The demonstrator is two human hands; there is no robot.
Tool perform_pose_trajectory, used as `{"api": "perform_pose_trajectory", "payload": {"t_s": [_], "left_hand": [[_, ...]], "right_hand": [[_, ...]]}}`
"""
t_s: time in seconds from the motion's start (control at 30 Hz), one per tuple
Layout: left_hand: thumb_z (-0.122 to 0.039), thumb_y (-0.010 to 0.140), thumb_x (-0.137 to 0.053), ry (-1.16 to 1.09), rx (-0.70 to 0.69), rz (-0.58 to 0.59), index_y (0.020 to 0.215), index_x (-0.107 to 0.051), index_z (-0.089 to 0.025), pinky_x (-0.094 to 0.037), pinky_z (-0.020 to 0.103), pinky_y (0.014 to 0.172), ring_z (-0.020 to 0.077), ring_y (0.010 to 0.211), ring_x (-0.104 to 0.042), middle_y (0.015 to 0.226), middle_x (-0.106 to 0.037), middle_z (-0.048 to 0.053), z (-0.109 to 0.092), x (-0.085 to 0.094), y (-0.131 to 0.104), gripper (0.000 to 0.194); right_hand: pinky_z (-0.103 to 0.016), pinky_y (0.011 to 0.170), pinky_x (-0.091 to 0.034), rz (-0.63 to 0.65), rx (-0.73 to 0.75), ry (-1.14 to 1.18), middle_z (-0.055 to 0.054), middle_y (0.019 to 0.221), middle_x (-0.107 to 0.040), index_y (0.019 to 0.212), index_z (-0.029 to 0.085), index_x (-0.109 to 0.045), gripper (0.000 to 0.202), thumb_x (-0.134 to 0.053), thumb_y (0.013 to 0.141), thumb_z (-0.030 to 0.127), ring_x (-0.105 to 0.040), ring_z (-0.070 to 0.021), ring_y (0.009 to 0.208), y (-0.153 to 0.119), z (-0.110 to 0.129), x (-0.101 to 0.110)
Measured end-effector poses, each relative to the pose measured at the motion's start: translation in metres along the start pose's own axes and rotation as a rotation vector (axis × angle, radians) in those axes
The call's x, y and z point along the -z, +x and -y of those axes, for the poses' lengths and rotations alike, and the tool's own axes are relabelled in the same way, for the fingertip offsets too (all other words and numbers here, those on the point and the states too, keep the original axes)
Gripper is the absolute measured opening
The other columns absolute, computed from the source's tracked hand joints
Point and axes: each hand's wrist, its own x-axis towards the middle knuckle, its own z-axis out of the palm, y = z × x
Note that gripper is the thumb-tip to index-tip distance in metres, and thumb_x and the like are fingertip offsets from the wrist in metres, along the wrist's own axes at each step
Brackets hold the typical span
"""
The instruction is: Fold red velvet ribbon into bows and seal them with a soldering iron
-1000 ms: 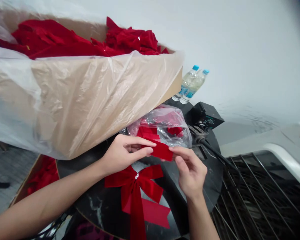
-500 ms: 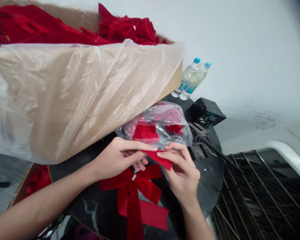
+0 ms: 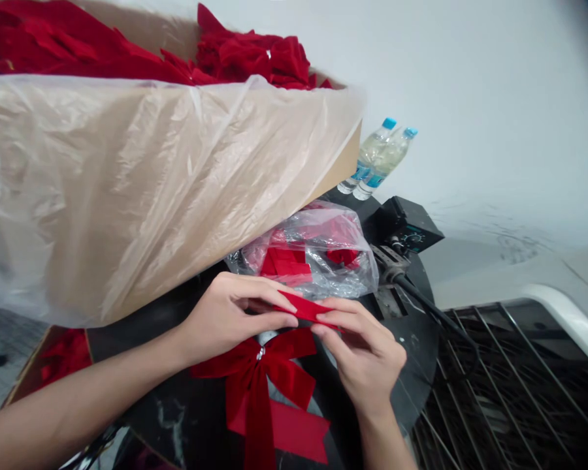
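A small folded piece of red ribbon is stretched between my two hands above the round black table. My left hand pinches its left end between thumb and fingers. At the right end, my right hand grips it with thumb and fingertips. Just below my hands lies a red velvet bow with a silvery tie at its centre and long tails. A flat red ribbon strip with a notched end rests partly under the bow. Behind my fingers sits a clear plastic bag with red ribbon pieces inside.
A large plastic-lined cardboard box of red bows fills the upper left. Two water bottles stand by the wall. A black control box with a cable is right of the bag. A wire rack is at the lower right.
My right hand has shifted slightly right and down, its fingers now closer around the ribbon piece. My left thumb and fingers have closed on the left end. The view has shifted slightly.
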Motion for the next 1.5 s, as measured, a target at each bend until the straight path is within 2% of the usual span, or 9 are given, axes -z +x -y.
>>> {"api": "perform_pose_trajectory", "payload": {"t_s": [0.1, 0.2, 0.3, 0.37, 0.43, 0.53, 0.63, 0.9, 1.5], "left_hand": [[-0.015, 0.077, -0.087, -0.056, 0.04, -0.058, 0.091, -0.083, -0.018, -0.063, 0.014, 0.072, 0.0133, 0.078, -0.079, 0.092, -0.083, 0.003, -0.0012, -0.0025, -0.0015, 0.015], [-0.018, 0.077, -0.088, -0.11, 0.125, -0.081, 0.105, -0.081, -0.019, -0.064, 0.014, 0.076, 0.0145, 0.081, -0.081, 0.093, -0.084, 0.002, -0.0013, -0.0035, -0.0027, 0.029], [-0.017, 0.077, -0.088, -0.122, 0.165, -0.078, 0.109, -0.08, -0.019, -0.064, 0.015, 0.079, 0.0166, 0.087, -0.081, 0.099, -0.084, 0.003, -0.001, -0.0031, -0.0032, 0.033], [-0.017, 0.077, -0.088, -0.123, 0.165, -0.067, 0.108, -0.08, -0.02, -0.064, 0.015, 0.079, 0.0162, 0.088, -0.081, 0.099, -0.084, 0.002, -0.0006, -0.0028, -0.0033, 0.032], [-0.018, 0.079, -0.087, -0.128, 0.165, -0.055, 0.108, -0.08, -0.02, -0.064, 0.014, 0.079, 0.0151, 0.087, -0.081, 0.098, -0.084, 0.001, -0.0001, -0.0029, -0.003, 0.03], [-0.019, 0.08, -0.087, -0.12, 0.171, -0.054, 0.107, -0.08, -0.019, -0.063, 0.012, 0.079, 0.014, 0.085, -0.081, 0.095, -0.084, 0.001, 0.0006, -0.0036, -0.0021, 0.028], [-0.019, 0.079, -0.087, -0.11, 0.176, -0.062, 0.105, -0.08, -0.018, -0.063, 0.013, 0.081, 0.0146, 0.086, -0.081, 0.094, -0.084, 0.001, 0.0001, -0.0041, -0.0008, 0.027], [-0.023, 0.075, -0.09, -0.076, 0.262, -0.03, 0.103, -0.083, -0.019, -0.065, 0.016, 0.079, 0.0171, 0.083, -0.081, 0.089, -0.084, 0.001, -0.002, -0.0023, 0.0014, 0.029], [-0.026, 0.08, -0.086, 0.032, 0.199, -0.065, 0.093, -0.085, -0.016, -0.067, 0.021, 0.071, 0.0207, 0.074, -0.081, 0.08, -0.083, 0.003, -0.0029, 0.001, -0.0012, 0.017]], "right_hand": [[-0.031, 0.076, -0.064, -0.018, -0.077, 0.079, -0.002, 0.091, -0.079, 0.089, 0.027, -0.078, 0.018, -0.082, 0.082, 0.01, -0.075, -0.0187, 0.083, -0.0011, 0.0019, -0.0054], [-0.028, 0.074, -0.064, -0.045, -0.197, 0.178, -0.003, 0.091, -0.078, 0.086, 0.025, -0.074, 0.014, -0.081, 0.083, 0.014, -0.076, -0.0174, 0.083, -0.0036, 0.0015, -0.0103], [-0.027, 0.074, -0.065, -0.048, -0.316, 0.259, -0.003, 0.092, -0.078, 0.104, 0.026, -0.074, 0.023, -0.081, 0.084, 0.017, -0.077, -0.0176, 0.083, -0.0024, 0.0017, -0.0117], [-0.029, 0.077, -0.065, 0.014, -0.358, 0.279, -0.004, 0.096, -0.078, 0.118, 0.027, -0.073, 0.034, -0.08, 0.086, 0.02, -0.077, -0.0187, 0.087, 0.0003, 0.0025, -0.0106], [-0.029, 0.078, -0.065, 0.112, -0.369, 0.25, -0.005, 0.1, -0.078, 0.117, 0.027, -0.076, 0.03, -0.079, 0.087, 0.023, -0.076, -0.0188, 0.088, 0.003, 0.0031, -0.0091], [-0.027, 0.067, -0.064, 0.177, -0.374, 0.221, -0.004, 0.094, -0.078, 0.106, 0.026, -0.081, 0.017, -0.077, 0.089, 0.024, -0.074, -0.0156, 0.072, 0.0051, 0.0034, -0.0077], [-0.026, 0.059, -0.062, 0.143, -0.39, 0.232, -0.003, 0.085, -0.076, 0.097, 0.024, -0.082, 0.01, -0.077, 0.089, 0.022, -0.071, -0.0142, 0.062, 0.0051, 0.003, -0.0073], [-0.026, 0.065, -0.064, 0.121, -0.415, 0.253, -0.002, 0.084, -0.077, 0.093, 0.025, -0.082, 0.008, -0.08, 0.086, 0.021, -0.073, -0.0152, 0.068, 0.0043, 0.0014, -0.0067], [-0.026, 0.065, -0.064, 0.141, -0.431, 0.3, -0.003, 0.083, -0.076, 0.094, 0.023, -0.082, 0.009, -0.08, 0.086, 0.019, -0.073, -0.0148, 0.067, 0.0051, 0.0026, -0.006]]}}
